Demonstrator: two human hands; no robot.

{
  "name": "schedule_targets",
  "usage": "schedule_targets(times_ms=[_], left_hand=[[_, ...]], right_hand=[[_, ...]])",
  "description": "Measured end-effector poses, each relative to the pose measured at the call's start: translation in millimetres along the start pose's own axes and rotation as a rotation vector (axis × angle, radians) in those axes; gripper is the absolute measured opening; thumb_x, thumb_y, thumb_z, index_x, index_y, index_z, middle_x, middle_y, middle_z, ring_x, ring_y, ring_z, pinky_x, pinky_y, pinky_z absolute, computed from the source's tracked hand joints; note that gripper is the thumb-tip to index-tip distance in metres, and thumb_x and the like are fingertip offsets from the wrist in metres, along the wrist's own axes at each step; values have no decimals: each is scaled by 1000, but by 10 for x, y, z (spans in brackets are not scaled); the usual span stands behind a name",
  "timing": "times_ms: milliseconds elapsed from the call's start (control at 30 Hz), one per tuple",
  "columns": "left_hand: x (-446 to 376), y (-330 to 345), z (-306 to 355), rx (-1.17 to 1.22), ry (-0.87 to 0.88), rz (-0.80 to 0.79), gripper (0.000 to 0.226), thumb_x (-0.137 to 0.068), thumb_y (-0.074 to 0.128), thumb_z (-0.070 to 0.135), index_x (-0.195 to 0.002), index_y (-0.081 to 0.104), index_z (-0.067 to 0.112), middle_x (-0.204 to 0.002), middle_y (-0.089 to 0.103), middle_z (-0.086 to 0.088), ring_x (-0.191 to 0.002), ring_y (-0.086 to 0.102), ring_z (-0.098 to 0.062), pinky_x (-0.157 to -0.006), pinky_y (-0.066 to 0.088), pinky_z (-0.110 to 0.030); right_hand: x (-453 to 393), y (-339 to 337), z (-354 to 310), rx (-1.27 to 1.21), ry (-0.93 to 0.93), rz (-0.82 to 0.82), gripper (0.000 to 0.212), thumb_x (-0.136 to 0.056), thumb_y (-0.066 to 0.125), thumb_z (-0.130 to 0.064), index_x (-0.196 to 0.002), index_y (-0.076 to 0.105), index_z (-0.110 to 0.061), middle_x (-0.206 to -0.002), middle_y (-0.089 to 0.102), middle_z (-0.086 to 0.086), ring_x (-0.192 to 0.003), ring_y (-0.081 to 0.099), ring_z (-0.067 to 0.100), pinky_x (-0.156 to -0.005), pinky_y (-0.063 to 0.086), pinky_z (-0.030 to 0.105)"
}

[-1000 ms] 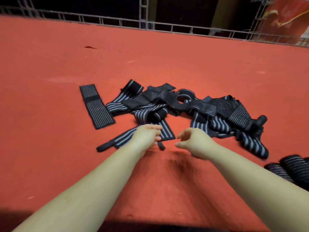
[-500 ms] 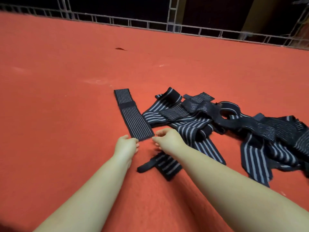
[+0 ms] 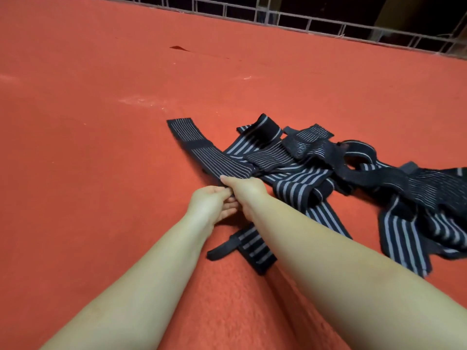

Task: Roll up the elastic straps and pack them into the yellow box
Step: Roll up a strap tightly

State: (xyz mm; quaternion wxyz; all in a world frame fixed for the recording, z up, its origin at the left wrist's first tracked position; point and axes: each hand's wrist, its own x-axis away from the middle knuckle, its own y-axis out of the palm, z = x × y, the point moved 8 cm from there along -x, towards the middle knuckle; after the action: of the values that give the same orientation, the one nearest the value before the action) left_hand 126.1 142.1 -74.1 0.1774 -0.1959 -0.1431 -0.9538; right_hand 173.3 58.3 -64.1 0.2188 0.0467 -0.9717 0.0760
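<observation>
The elastic straps (image 3: 316, 170) lay in a loose black tangle on the red felt-like surface (image 3: 101, 147), right of centre and stretching towards the right edge. One flat strap (image 3: 209, 152) reached out of the heap to the far left, and we had both hands at its near end. Our right hand (image 3: 246, 189) gripped that end with fingers curled over the edge. Our left hand (image 3: 211, 204) sat just beside it, touching it, with fingers bent towards the same end; whether it truly pinched the fabric we could not tell, since the right hand covered the contact.

We judged the straps light, soft and limp. They would drape and fold instead of holding a shape, and would stretch if pulled. The woven face looked ribbed and grippy, not slippery, and nothing about it seemed fragile. The best hold appeared to be the short end edge, with fingers across the full width so the roll would start square. A darker band crossed the flat strap partway along, possibly a fastening patch.

The pieces differed: some carried fine pale pinstripes, others broad grey stripes, and one near the far middle formed a loop (image 3: 353, 160). A narrower strap with a plain dark tab (image 3: 242, 246) lay nearest us, between our forearms. The yellow box was not in view. A metal railing (image 3: 303, 18) ran along the far edge.
</observation>
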Motion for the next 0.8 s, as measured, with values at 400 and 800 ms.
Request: schedule_targets(times_ms=[400,800], left_hand=[[574,111,234,439,-77,-142,27,-93,45,36,-91,59,13,-80,61,-2,-67,51,-13,-62,38,-22],[1384,409,293,819,167,-138,27,-91,43,-7,-91,55,16,-93,62,-10,-77,61,-18,-73,52,-30]], right_hand=[[969,-339,-594,190,-549,59,24,-81,54,-4,-58,50,-8,-54,49,-3,-50,43,7,-48,37,19],[2258,-1836,78,-270,-477,411,40,-86,41,15,-67,46,-20,-60,53,0,-66,48,20,-75,44,35]])
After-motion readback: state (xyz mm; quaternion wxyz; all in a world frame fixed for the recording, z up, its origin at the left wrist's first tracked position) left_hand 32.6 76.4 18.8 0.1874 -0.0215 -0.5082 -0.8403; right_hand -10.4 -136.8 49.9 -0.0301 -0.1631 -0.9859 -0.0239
